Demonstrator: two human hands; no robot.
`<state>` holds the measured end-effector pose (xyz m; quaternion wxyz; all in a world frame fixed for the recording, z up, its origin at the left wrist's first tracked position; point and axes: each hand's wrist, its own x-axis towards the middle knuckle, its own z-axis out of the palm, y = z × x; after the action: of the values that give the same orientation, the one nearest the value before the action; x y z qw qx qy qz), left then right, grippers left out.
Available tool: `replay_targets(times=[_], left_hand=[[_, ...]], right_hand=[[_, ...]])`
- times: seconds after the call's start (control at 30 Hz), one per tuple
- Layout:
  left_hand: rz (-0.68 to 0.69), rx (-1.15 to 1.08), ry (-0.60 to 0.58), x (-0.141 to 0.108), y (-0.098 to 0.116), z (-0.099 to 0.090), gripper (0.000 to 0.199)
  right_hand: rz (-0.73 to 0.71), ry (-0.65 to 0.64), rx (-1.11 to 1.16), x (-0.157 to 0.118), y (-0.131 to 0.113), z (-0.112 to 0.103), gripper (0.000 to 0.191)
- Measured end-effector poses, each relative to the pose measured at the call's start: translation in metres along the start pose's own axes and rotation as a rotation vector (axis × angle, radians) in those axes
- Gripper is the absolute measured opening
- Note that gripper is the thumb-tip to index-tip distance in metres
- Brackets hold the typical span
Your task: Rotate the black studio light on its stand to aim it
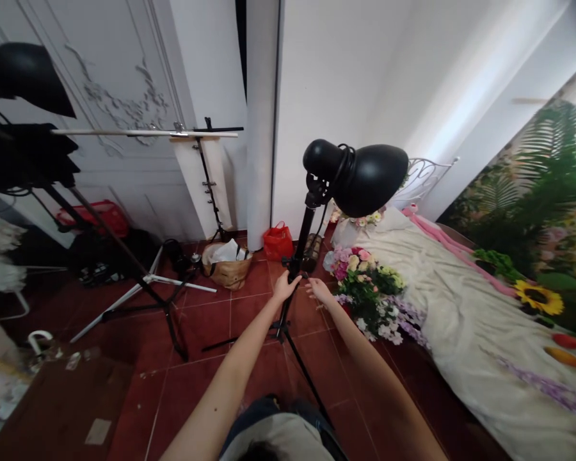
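Straight ahead of me stands a black light stand (305, 230) with a large black lamp head (372, 179) on top, a cable coiled around the lamp's neck. My left hand (284, 287) is closed around the stand's pole, just under a clamp collar (292, 262). Just right of the pole is my right hand (320, 292), its fingers partly bent and apart, close to a small dark knob or cable end (304, 275). Whether those fingertips touch it I cannot tell. Lower down, the tripod legs (301, 365) spread over the red tiles.
Flowers (365, 282) and a bed with a cream cover (461, 320) lie to the right. A red bag (278, 241) and a wicker basket (230, 269) sit by the wall. At left stand another black lamp (33, 77) and a white tripod (120, 310); a cardboard box (62, 410) is nearer.
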<state>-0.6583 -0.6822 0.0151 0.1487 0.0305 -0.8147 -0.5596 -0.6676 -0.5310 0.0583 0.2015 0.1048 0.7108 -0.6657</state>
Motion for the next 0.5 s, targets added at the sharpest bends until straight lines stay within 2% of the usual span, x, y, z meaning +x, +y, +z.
replay_targets(times=[0.17, 0.4, 0.5], left_hand=[[-0.027, -0.133, 0.029, -0.002, -0.005, 0.002, 0.038], [-0.120, -0.437, 0.143, -0.004, -0.007, 0.020, 0.039], [-0.162, -0.497, 0.165, -0.003, -0.009, 0.026, 0.040]], right_hand=[[0.050, -0.097, -0.001, 0.037, -0.006, 0.007, 0.019], [0.094, -0.267, 0.077, 0.045, -0.004, -0.007, 0.013], [0.002, -0.289, 0.095, 0.049, 0.011, -0.009, 0.018]])
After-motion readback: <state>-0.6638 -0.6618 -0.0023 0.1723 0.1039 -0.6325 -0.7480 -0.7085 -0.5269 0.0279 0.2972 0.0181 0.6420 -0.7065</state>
